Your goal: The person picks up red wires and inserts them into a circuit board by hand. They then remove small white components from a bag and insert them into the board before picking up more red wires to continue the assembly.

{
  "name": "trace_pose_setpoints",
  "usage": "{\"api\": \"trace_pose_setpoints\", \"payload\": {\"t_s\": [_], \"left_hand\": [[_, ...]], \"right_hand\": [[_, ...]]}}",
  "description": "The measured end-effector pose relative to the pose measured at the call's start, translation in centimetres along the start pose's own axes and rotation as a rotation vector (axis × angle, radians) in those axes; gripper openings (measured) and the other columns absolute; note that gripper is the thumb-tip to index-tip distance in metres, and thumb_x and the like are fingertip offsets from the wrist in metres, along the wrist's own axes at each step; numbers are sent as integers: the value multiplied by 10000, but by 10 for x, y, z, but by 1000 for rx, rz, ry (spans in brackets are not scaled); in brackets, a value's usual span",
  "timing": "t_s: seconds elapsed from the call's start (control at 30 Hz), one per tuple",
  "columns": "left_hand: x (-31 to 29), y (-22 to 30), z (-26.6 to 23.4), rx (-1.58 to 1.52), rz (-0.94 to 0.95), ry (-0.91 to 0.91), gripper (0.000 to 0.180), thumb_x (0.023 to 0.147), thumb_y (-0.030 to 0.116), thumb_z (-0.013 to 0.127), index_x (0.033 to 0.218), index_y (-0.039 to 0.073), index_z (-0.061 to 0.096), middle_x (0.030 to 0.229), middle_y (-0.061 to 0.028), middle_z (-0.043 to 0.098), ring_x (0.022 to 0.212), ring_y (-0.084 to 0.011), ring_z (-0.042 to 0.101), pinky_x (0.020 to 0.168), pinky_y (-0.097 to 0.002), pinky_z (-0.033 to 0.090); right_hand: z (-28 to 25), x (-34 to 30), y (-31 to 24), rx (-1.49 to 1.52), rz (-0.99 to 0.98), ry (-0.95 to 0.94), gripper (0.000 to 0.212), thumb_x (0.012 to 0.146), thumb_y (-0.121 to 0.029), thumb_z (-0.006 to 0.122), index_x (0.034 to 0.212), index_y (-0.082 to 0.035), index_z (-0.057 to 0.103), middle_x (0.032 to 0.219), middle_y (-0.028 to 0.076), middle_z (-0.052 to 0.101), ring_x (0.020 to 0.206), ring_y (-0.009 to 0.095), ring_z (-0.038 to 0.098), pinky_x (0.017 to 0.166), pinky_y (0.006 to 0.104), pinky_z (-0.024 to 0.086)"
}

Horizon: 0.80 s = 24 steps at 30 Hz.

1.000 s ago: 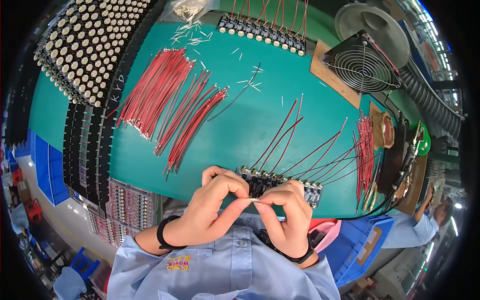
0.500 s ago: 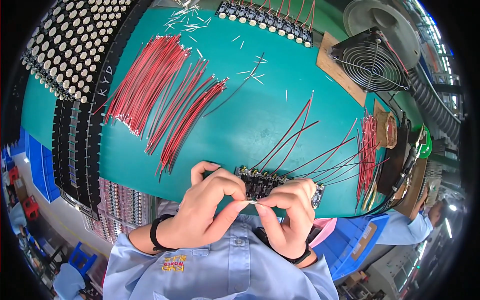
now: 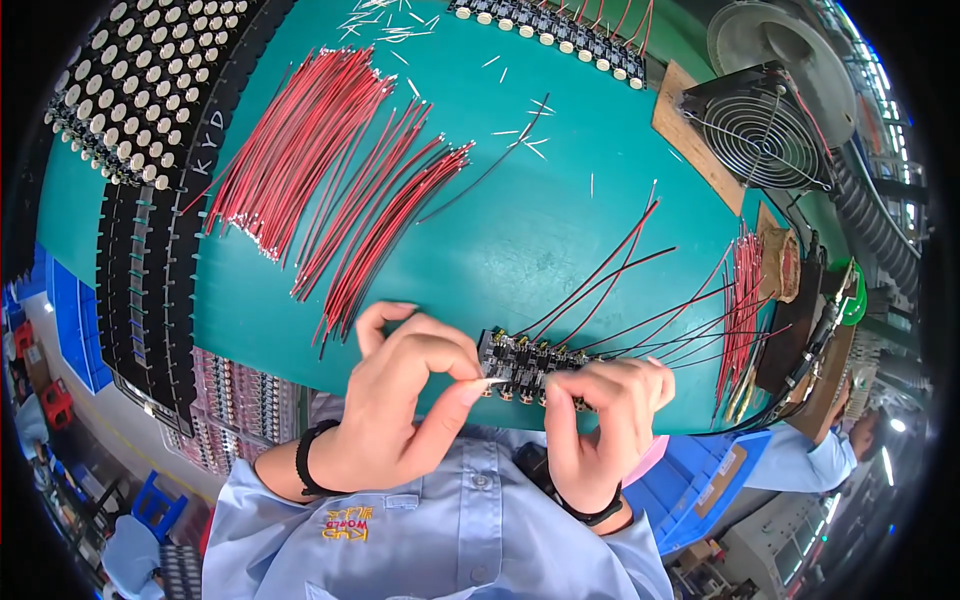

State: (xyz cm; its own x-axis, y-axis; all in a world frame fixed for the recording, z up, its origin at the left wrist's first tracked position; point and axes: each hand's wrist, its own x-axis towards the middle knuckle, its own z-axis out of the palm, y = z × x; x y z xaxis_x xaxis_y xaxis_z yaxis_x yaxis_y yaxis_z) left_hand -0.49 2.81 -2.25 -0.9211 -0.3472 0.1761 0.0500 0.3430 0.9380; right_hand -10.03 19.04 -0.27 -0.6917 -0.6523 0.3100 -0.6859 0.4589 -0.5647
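A thin white strip [image 3: 496, 381] is pinched between the thumb and forefinger of my left hand [image 3: 405, 385]. Its free end points right, over the near edge of a row of small black circuit boards [image 3: 520, 365]. My right hand [image 3: 605, 415] is curled at the right part of that row, thumb and forefinger close together; whatever lies between them is hidden. Red and black wires [image 3: 600, 275] fan out from the boards' far side. The right fingers cover several of the boards.
Bundles of red and black wires [image 3: 300, 150] lie on the green mat at left. White slivers [image 3: 385, 25] are scattered at the far side. A fan [image 3: 760, 140] stands at far right, behind a soldering iron [image 3: 815, 340]. Boards with round white parts [image 3: 130, 90] are stacked far left.
My hands have moved apart. The white strip, earlier between both hands' fingertips, is now in the left hand only. The right hand has shifted right, uncovering more of the boards' near edge.
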Motion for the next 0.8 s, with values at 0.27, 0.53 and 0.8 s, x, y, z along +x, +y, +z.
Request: {"api": "trace_pose_setpoints", "payload": {"t_s": [0.27,0.53,0.8], "left_hand": [[3,-1,1,231,45,2,140,816,58,646,892,82,531,954,-64,617,869,-188,586,1007,-461,248],[2,-2,1,269,48,7,134,798,78,669,868,70,555,1016,-84,584,937,-219,575,999,-478,265],[2,-4,3,235,50,51,124,777,96,686,860,69,598,1024,-63,579,941,-208,547,954,-481,265]], "right_hand": [[11,-4,0,-328,15,33,210,693,-97,749,860,-160,640,813,-25,517,813,193,467,804,349,289],[16,-4,2,-370,1,29,209,698,-118,750,870,-167,641,816,-33,514,817,191,462,806,351,285],[16,-5,3,-377,-4,29,214,692,-120,755,865,-171,638,822,-36,519,822,189,462,809,352,279]]}}
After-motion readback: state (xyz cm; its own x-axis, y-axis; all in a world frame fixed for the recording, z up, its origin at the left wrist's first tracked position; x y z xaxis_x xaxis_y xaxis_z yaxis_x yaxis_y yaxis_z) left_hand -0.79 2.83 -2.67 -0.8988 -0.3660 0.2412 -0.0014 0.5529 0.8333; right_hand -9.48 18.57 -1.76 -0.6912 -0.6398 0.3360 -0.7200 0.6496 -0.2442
